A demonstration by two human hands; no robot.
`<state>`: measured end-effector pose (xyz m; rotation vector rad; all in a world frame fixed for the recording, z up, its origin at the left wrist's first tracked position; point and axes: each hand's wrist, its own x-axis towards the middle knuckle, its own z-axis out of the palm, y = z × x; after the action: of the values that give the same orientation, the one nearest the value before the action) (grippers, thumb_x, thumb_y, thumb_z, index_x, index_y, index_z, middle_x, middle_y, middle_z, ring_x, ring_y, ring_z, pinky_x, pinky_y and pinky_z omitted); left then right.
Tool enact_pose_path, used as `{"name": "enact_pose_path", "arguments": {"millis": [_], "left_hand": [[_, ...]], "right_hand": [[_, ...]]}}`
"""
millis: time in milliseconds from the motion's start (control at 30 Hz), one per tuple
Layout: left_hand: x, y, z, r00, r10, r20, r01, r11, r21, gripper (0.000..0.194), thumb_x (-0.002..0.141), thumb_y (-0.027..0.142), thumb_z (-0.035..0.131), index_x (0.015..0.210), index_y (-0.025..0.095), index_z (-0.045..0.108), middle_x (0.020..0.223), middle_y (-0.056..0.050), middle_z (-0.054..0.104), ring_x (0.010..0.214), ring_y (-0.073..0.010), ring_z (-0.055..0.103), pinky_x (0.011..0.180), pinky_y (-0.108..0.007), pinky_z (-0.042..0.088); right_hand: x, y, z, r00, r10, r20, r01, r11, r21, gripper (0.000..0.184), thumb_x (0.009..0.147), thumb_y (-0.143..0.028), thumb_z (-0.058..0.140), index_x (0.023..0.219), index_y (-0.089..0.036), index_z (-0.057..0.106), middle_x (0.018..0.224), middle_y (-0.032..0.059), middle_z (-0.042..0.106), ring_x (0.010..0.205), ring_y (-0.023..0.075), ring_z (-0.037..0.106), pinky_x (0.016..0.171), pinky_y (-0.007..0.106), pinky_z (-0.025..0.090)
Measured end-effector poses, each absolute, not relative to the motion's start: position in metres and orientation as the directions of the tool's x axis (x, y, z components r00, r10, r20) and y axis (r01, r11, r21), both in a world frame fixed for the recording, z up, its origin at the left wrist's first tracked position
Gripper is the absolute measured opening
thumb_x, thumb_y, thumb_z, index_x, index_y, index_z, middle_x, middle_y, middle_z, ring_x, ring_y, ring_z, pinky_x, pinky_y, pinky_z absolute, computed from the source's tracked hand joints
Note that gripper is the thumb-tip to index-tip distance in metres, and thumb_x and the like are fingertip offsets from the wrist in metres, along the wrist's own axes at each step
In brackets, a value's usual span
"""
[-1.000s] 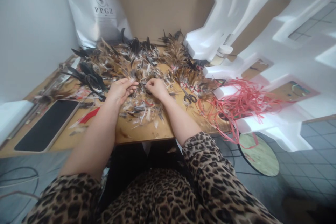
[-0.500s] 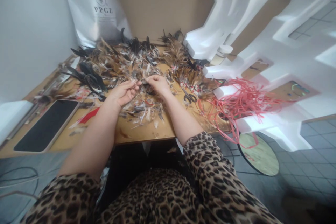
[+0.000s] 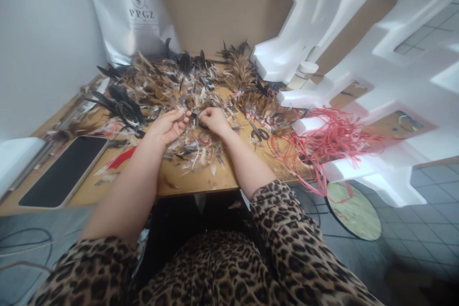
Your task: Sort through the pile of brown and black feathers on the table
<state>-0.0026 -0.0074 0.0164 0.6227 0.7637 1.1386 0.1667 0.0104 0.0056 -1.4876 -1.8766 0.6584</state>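
Over the middle of the feather pile, my left hand [image 3: 171,125] is turned palm up, thumb and forefinger pinched on what looks like a small feather [image 3: 183,109]. Just to its right, my right hand [image 3: 214,120] is closed, knuckles up; whatever its fingers grip is hidden. A narrow dark gap separates the two hands. Loose brown, black and white feathers [image 3: 154,81] lie behind them, and short pale ones [image 3: 201,155] are scattered in front. Black-handled scissors [image 3: 259,134] rest on the table right of my right hand.
A phone [image 3: 64,172] lies at the left on the wooden table [image 3: 186,182]. Black feathers [image 3: 124,107] and a red strip [image 3: 122,158] sit near my left forearm. Tied brown feather bunches [image 3: 238,74], red ribbons [image 3: 333,136] and white foam pieces [image 3: 380,177] occupy the right.
My right hand has dropped slightly and curled inward, its fingers more folded than before. My left hand stays almost in place, still pinching.
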Motion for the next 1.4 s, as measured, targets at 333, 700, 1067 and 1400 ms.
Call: {"name": "enact_pose_path", "arguments": {"millis": [333, 700, 1067, 1400], "left_hand": [[-0.003, -0.006, 0.014, 0.234, 0.947, -0.219, -0.558, 0.315, 0.768, 0.003, 0.075, 0.009, 0.063, 0.075, 0.012, 0.062, 0.07, -0.002, 0.065, 0.052, -0.0044, 0.058, 0.043, -0.01, 0.044], [-0.003, -0.006, 0.015, 0.229, 0.948, -0.22, -0.566, 0.314, 0.762, 0.003, 0.076, 0.008, 0.061, 0.077, 0.011, 0.062, 0.07, -0.003, 0.066, 0.051, -0.0049, 0.059, 0.043, -0.011, 0.045], [-0.003, -0.006, 0.015, 0.239, 0.931, -0.277, -0.577, 0.365, 0.73, 0.004, 0.076, 0.008, 0.061, 0.078, 0.011, 0.062, 0.073, -0.005, 0.068, 0.052, -0.0058, 0.06, 0.043, -0.01, 0.045], [0.003, -0.009, 0.018, 0.198, 0.939, -0.28, -0.583, 0.343, 0.737, 0.005, 0.076, 0.004, 0.06, 0.074, 0.009, 0.062, 0.068, -0.006, 0.066, 0.055, -0.0082, 0.063, 0.046, -0.011, 0.049]], "right_hand": [[0.157, 0.002, 0.004, -0.133, 0.98, 0.145, 0.868, 0.186, -0.46, 0.025, 0.073, -0.042, 0.054, 0.078, -0.02, 0.067, 0.081, 0.0072, 0.068, 0.076, 0.0194, 0.061, 0.07, 0.029, 0.044], [0.162, 0.012, 0.006, -0.079, 0.971, 0.225, 0.369, 0.238, -0.898, 0.016, 0.073, -0.028, 0.056, 0.073, -0.013, 0.062, 0.068, 0.0004, 0.063, 0.061, 0.0084, 0.052, 0.063, 0.02, 0.042], [0.163, 0.008, 0.015, -0.068, 0.986, 0.149, -0.158, 0.137, -0.978, 0.025, 0.066, -0.038, 0.066, 0.071, -0.015, 0.058, 0.047, -0.0084, 0.041, 0.044, 0.0038, 0.031, 0.045, 0.018, 0.025], [0.15, 0.003, 0.007, -0.164, 0.976, 0.142, -0.09, 0.128, -0.988, 0.021, 0.068, -0.035, 0.065, 0.071, -0.014, 0.06, 0.053, -0.0055, 0.054, 0.045, 0.0027, 0.039, 0.046, 0.016, 0.032]]}}
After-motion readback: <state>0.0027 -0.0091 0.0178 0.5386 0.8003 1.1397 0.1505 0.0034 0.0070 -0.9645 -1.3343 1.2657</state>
